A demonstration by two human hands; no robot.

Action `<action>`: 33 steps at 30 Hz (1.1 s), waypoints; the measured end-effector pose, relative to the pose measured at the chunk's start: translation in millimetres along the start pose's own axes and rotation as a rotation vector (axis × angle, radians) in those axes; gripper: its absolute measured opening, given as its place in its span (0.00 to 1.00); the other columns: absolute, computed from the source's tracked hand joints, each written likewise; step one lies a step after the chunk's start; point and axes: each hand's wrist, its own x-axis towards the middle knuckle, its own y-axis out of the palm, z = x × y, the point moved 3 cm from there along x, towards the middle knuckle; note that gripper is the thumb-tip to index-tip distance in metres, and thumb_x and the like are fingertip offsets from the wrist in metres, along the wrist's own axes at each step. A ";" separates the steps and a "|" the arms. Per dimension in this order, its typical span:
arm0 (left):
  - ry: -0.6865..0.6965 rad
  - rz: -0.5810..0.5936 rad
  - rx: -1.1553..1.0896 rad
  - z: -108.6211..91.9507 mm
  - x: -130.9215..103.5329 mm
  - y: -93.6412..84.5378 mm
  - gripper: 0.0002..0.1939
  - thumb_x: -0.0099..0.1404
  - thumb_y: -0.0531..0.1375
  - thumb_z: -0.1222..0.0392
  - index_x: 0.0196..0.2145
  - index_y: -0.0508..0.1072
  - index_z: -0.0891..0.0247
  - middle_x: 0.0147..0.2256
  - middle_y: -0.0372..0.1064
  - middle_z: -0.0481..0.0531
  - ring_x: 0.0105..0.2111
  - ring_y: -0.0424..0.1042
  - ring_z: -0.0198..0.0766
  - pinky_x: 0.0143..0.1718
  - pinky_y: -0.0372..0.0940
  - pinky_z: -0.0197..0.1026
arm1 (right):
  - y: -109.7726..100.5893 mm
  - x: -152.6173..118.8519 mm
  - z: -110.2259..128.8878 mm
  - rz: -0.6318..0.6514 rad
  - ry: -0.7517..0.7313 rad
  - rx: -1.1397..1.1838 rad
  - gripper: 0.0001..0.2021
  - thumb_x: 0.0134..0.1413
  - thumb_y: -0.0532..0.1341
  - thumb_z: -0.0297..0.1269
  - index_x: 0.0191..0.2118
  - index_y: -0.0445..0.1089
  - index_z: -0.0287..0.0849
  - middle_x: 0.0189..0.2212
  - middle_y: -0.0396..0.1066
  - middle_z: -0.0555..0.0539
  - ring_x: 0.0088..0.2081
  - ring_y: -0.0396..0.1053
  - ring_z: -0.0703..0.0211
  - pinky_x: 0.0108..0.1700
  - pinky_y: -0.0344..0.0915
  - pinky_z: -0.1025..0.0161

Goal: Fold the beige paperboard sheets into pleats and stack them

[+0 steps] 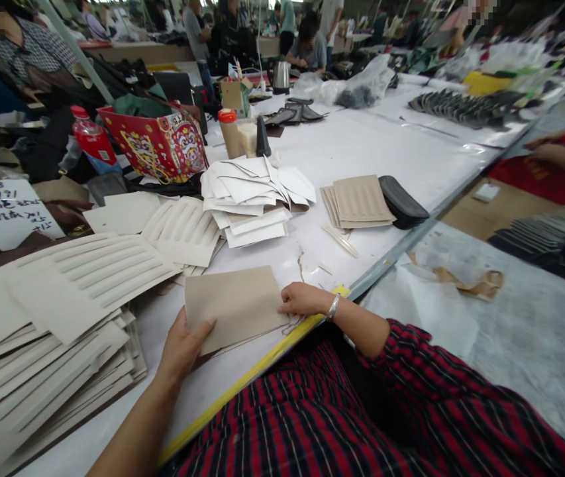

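Observation:
A flat tan rectangular panel [235, 305] lies at the front edge of the table, between my two hands. My left hand [185, 341] grips its left edge, thumb on top and fingers underneath out of sight. At the right edge, my right hand [305, 299] pinches the panel between thumb and curled fingers. Another thin layer shows beneath the panel's lower edge. To the left, a big pile of pale ribbed panels [113, 271] spreads over the table. Beyond my right hand sits a small stack of tan ribbed panels [364, 201], touching a black curved piece [401, 201].
White cut pieces [255, 189] are heaped behind the panel. A red patterned bag [155, 142], a red-capped bottle [94, 142] and an orange-lidded cup [230, 132] stand farther back. Yellow tape [242, 384] lines the table's front edge. A co-worker's arms [560, 156] show at the right.

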 end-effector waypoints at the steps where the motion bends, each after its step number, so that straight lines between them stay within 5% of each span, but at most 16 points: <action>1: 0.002 -0.003 0.009 -0.4 -0.6 0.2 0.29 0.51 0.64 0.54 0.49 0.61 0.61 0.43 0.68 0.55 0.40 0.70 0.44 0.42 0.65 0.47 | -0.6 -0.4 -0.1 0.002 -0.006 0.003 0.09 0.47 0.57 0.39 0.26 0.67 0.38 0.21 0.70 0.48 0.19 0.66 0.66 0.21 0.60 0.70; 33: 0.047 -0.054 0.170 -4.1 -8.5 3.9 0.29 0.51 0.63 0.54 0.50 0.60 0.59 0.43 0.68 0.54 0.41 0.69 0.45 0.44 0.64 0.46 | -4.8 -4.6 3.8 -0.033 -0.098 -0.220 0.09 0.48 0.55 0.36 0.31 0.69 0.36 0.21 0.71 0.47 0.20 0.66 0.64 0.25 0.57 0.69</action>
